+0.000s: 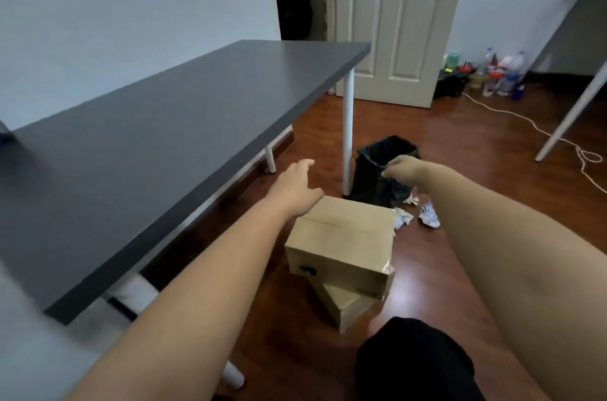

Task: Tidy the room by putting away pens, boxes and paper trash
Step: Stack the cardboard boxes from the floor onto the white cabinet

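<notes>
So, largest first: the grey desk (184, 124) runs off to the left of our left hand (297, 189), white legs under it. The white door (395, 23) stands far beyond both hands. A second table (588, 23) cuts in at far right, well past our right hand (402, 167).

Two cardboard boxes sit on the wood floor (460, 144) below and between our hands: the top box (341, 246) lies just under the left hand, stacked crosswise on the lower box (348, 305), which pokes out toward us. We can't tell if the left hand touches the top box. Left hand is held out forward, fingers loose and straight, holding nothing.

The bin (381, 177), lined with a black bag, stands right at the right hand, beside the desk leg. Right hand hangs over the bin's near rim, fingers curled down; we cannot tell whether it pinches anything or the bag edge.

Crumpled paper (430, 216) lies on the floor just below the right hand, by the bin's base and the top box's far corner.

Bottles (502, 72) cluster by the wall far beyond the right hand, and a white cord (538, 128) trails across the floor out there.

Our knee (417, 361), in black, shows at bottom, nearer than both hands.
</notes>
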### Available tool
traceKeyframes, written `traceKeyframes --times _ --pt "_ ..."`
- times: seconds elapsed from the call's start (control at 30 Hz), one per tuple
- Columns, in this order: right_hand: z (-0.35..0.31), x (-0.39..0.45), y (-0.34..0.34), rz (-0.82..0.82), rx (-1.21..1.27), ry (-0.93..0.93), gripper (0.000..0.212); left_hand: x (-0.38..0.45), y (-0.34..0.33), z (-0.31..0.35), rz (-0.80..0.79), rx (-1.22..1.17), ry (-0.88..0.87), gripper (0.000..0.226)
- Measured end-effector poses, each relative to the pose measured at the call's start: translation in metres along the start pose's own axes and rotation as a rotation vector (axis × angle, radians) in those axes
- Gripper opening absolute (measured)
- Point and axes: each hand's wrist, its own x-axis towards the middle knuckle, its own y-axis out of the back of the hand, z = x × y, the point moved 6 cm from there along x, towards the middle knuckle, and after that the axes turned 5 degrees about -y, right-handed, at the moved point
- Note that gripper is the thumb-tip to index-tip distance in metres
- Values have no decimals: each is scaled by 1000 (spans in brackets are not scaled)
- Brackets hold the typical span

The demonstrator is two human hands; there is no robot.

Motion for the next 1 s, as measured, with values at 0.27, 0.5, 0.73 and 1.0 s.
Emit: traceKeyframes --times 0.27,0.5,0.73,1.0 --pt "128 90 -65 -43 -38 -208 38 28 -185 -77 -214 -207 418 79" --pt "203 182 -118 -92 71 -235 74 3 -307 -113 -353 -520 701 91" --pt "168 194 -119 -101 125 -275 68 9 -355 -90 -427 -745 693 76" --pt "168 201 -136 -143 318 -262 62 13 -356 -88 -251 -1128 979 67"
